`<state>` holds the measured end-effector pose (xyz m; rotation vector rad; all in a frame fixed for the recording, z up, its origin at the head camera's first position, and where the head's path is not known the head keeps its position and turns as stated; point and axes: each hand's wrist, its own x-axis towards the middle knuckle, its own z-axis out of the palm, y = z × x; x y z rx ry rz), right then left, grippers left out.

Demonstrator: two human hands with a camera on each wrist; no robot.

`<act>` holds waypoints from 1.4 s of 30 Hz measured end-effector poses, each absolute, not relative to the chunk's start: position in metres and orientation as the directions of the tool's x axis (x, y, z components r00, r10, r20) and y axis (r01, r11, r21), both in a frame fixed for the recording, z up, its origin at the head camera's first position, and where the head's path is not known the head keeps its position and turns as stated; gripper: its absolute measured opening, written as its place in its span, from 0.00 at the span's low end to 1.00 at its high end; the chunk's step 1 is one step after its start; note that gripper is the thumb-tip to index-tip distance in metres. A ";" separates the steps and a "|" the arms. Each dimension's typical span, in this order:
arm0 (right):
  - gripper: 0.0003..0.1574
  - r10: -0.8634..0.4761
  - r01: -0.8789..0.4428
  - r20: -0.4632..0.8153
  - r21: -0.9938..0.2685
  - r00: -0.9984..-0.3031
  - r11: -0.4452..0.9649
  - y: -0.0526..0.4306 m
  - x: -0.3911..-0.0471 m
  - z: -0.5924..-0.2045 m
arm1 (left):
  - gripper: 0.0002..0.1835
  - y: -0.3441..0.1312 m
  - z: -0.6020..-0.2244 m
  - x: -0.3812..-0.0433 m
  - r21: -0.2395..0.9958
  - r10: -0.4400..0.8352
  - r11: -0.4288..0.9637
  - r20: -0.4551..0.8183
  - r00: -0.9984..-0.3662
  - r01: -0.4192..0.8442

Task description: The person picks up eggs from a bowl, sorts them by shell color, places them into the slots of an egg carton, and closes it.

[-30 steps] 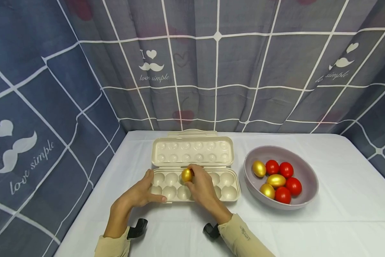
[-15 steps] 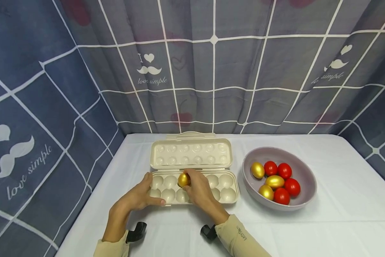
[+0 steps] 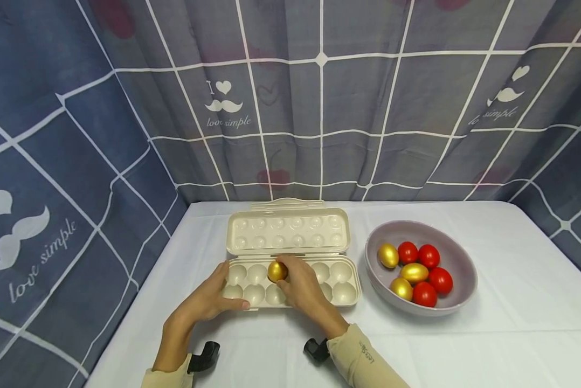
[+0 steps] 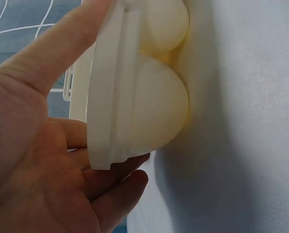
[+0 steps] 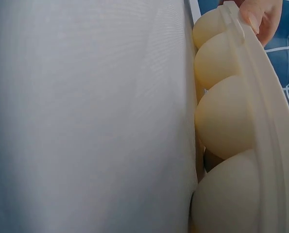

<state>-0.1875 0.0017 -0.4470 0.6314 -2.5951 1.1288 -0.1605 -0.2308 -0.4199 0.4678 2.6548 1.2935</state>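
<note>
An egg carton of cream plastic lies on the table with its lid folded back. My left hand grips the carton's left end, thumb along the front rim, fingers around the side. In the left wrist view the carton's end sits between thumb and fingers. With thumb and fingers my right hand pinches a gold egg at a back-row cup left of the middle. Whether the egg touches the cup's bottom is hidden. The right wrist view shows the rounded undersides of the cups.
A mauve bowl stands right of the carton, holding several red eggs and 3 gold ones. White cloth covers the table. A grey checked curtain hangs behind and at the sides.
The gold egg in my right hand has shifted slightly left and down into the cup area. My left hand stays at the carton's end. The head view has tilted a little.
</note>
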 end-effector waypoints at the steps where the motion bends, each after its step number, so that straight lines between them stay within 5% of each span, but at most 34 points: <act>1: 0.27 -0.291 -0.476 0.379 -0.638 -0.878 0.606 0.002 -0.187 -0.447 | 0.58 -0.231 -0.420 -0.161 0.787 0.340 0.580 -0.001 -0.941 0.209; 20: 0.27 -0.160 -0.428 0.403 -0.763 -0.901 0.484 0.012 -0.171 -0.442 | 0.55 -0.232 -0.431 -0.162 0.833 0.382 0.482 0.080 -0.921 0.273; 30: 0.27 -0.069 -0.526 0.553 -0.737 -0.830 0.425 0.052 -0.167 -0.401 | 0.58 -0.234 -0.427 -0.160 0.809 0.338 0.537 0.051 -0.940 0.237; 42: 0.33 0.025 -0.386 0.510 -0.681 -0.860 0.622 0.139 -0.169 -0.381 | 0.60 -0.234 -0.430 -0.161 0.799 0.334 0.554 0.043 -0.942 0.233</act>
